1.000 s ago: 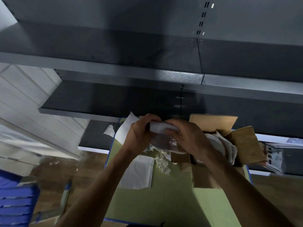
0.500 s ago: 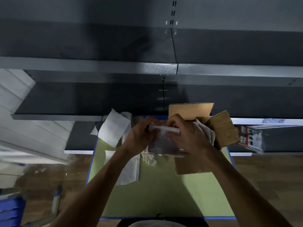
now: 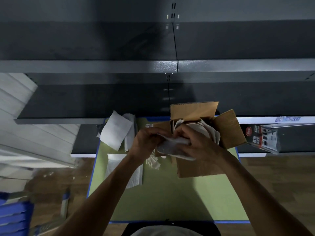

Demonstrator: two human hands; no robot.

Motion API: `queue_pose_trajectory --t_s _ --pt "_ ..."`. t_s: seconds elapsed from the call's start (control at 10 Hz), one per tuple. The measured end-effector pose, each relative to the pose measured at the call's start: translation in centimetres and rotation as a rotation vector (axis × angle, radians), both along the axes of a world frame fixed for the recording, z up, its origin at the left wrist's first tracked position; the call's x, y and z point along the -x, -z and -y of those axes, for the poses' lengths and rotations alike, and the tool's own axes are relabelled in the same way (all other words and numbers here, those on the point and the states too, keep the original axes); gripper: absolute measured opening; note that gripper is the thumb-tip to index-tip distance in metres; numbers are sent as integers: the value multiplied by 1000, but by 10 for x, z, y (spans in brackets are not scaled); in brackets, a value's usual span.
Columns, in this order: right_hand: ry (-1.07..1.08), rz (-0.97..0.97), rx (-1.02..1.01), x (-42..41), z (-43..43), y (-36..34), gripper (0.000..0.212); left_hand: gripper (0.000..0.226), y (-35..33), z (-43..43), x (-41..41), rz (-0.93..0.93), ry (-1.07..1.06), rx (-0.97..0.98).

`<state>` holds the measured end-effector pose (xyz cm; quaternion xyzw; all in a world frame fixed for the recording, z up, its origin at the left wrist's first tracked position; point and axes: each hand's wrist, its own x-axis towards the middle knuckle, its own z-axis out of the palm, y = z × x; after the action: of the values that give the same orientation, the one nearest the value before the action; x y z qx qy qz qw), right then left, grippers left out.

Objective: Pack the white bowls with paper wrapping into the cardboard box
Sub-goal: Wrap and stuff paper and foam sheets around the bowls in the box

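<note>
Both my hands hold one bundle of white wrapping paper (image 3: 172, 148) just in front of the open cardboard box (image 3: 228, 132). My left hand (image 3: 144, 142) grips its left edge and my right hand (image 3: 192, 142) curls over its top right. Whether a bowl sits inside the bundle is hidden by the paper and my fingers. In the box lies a white bowl (image 3: 202, 129) with paper (image 3: 215, 135) around it. Loose paper sheets (image 3: 115, 132) stand at the table's back left, and another sheet (image 3: 119, 169) lies flat under my left forearm.
The green table (image 3: 170, 198) with a blue rim stands against dark metal shelving (image 3: 119, 65). A printed packet (image 3: 262, 137) sits on a shelf to the right of the box. A blue crate (image 3: 13, 217) stands on the wooden floor at lower left. Crumpled clear wrap (image 3: 152, 163) lies on the table.
The view has shifted, so the table now sits more central. Both hands have kept their grip on the bundle and folded the paper closer around it, near the box.
</note>
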<state>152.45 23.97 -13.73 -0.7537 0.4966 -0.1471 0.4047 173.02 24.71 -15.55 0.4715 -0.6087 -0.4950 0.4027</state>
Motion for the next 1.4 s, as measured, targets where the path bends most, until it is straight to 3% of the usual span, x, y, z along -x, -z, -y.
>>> queue_pose_trajectory --t_s 0.1,0.2,0.3,0.5,0.7,0.8,1.0,1.2,1.4 --pt "34 73 -14 7 1 4 22 31 -2 0 7 9 30 -30" --pt "104 73 129 16 4 6 21 25 0 4 12 40 124 -51" --pt "115 54 105 21 6 4 25 27 4 4 16 85 136 -41" --pt "53 -25 208 24 9 9 11 21 5 2 23 195 113 47" --pt "-48 -17 111 25 12 2 12 17 3 3 29 128 40 -9" --pt "-36 -33 169 27 15 6 10 33 4 3 27 156 49 -39" --pt "41 45 112 33 14 3 25 21 -8 -4 33 -2 86 -163" --pt "-13 27 219 36 11 1 21 20 1 -5 41 117 45 47" --pt "-8 45 39 50 21 0 27 24 11 1 48 133 -4 -11"
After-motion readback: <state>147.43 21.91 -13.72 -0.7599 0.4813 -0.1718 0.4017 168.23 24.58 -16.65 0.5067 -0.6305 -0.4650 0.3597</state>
